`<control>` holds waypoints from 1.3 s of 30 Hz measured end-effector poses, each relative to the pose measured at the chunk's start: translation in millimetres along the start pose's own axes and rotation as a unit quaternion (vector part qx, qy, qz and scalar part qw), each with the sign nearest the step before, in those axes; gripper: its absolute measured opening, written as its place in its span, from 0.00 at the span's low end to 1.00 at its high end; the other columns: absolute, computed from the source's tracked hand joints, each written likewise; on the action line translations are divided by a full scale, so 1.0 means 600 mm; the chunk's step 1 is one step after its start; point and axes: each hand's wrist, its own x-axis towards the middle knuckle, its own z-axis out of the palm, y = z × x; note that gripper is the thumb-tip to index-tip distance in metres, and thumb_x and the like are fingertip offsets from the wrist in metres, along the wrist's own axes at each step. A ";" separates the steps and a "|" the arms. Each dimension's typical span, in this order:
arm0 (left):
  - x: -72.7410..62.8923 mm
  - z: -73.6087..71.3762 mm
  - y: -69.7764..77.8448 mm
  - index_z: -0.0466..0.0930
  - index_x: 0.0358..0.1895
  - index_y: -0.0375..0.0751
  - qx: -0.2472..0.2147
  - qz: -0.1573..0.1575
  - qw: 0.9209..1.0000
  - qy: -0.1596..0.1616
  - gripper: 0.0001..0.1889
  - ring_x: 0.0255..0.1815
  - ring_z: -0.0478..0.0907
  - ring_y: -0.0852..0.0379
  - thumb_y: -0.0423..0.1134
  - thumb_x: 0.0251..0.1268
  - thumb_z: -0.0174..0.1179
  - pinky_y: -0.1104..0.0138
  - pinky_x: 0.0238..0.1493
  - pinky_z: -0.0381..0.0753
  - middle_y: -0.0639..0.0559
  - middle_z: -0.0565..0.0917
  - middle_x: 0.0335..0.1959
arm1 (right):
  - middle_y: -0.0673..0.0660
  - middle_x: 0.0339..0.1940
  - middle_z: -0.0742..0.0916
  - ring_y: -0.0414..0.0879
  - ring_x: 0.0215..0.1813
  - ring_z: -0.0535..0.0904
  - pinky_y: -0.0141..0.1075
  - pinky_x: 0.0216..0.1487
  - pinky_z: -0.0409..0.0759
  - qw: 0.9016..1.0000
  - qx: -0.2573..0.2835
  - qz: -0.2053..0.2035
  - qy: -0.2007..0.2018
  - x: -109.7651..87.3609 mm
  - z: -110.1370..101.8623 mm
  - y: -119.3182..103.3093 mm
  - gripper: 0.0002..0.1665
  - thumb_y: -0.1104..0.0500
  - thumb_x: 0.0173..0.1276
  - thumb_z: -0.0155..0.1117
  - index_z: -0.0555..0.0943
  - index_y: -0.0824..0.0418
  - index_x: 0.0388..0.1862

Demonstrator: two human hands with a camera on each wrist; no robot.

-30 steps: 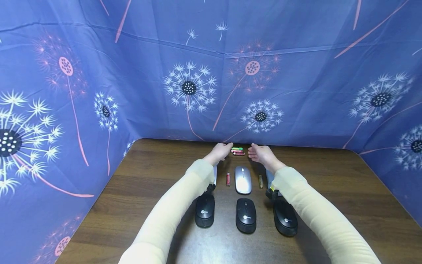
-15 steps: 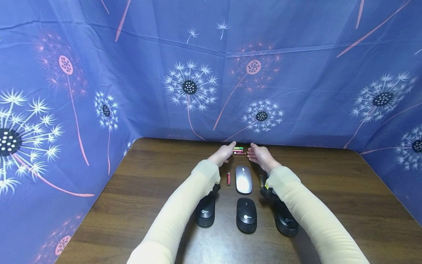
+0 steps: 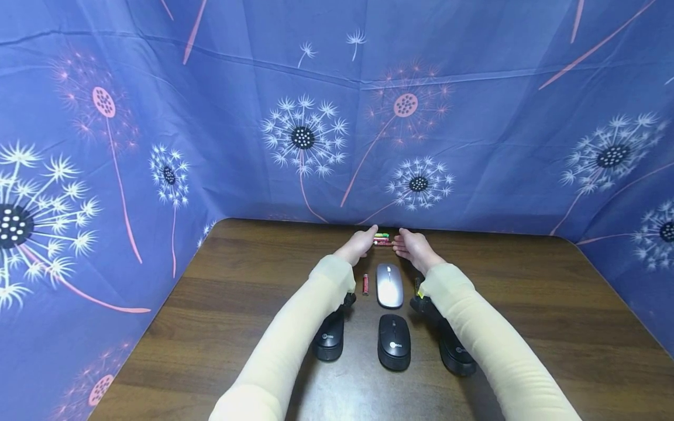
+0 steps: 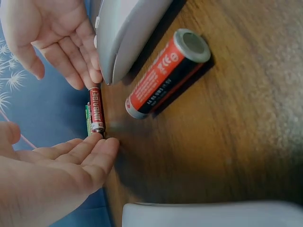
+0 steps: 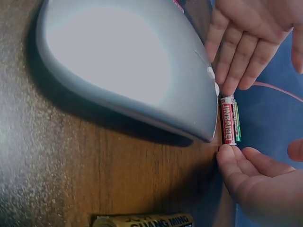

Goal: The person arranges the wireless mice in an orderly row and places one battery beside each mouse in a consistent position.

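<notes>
At the table's back edge lies a small stack of AAA-looking batteries (image 3: 382,239), red ones and a green one side by side. My left hand (image 3: 360,244) is at their left end, fingers extended. My right hand (image 3: 414,248) faces it from the right end, fingers also straight. In the left wrist view, the fingertips of both hands appear to meet the ends of the red battery (image 4: 96,109); the right wrist view agrees. Nearer me, a single red battery (image 3: 365,284) lies left of a silver mouse (image 3: 389,285).
Black mice form a front row: left (image 3: 329,339), middle (image 3: 394,343) and right (image 3: 456,354), the outer two partly under the sleeves. A gold battery (image 5: 147,221) lies right of the silver mouse. A pale mouse (image 4: 208,215) sits left. Blue patterned cloth (image 3: 337,117) hangs behind.
My left hand has shifted right to the batteries' end, and my right hand slightly left. The space between the hands has narrowed; the sleeves now cover more of the outer mice.
</notes>
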 end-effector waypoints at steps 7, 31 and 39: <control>-0.003 -0.002 0.002 0.57 0.70 0.30 -0.004 -0.008 1.000 -0.005 0.34 0.69 0.61 0.44 0.56 0.74 0.36 0.53 0.64 0.69 0.39 0.62 0.70 | 0.64 0.48 0.78 0.44 0.43 0.77 0.40 0.61 0.73 1.000 0.011 0.008 -0.004 0.000 -0.001 0.003 0.31 0.52 0.78 0.34 0.62 0.78 0.64; 0.190 0.000 -0.122 0.79 0.45 0.37 -0.048 0.034 0.997 0.057 0.18 0.38 0.81 0.54 0.49 0.66 0.53 0.61 0.37 0.81 0.50 0.83 0.36 | 0.62 0.40 0.85 0.48 0.41 0.84 0.37 0.50 0.81 0.995 0.081 0.019 -0.056 0.014 -0.026 0.010 0.29 0.55 0.76 0.34 0.67 0.78 0.60; -0.040 -0.018 0.022 0.78 0.49 0.24 -0.094 0.022 0.990 0.099 0.13 0.37 0.84 0.49 0.28 0.67 0.51 0.58 0.48 0.82 0.33 0.84 0.42 | 0.67 0.45 0.84 0.49 0.46 0.83 0.44 0.64 0.69 0.990 0.119 0.010 -0.077 -0.019 -0.016 -0.016 0.25 0.63 0.75 0.37 0.61 0.80 0.64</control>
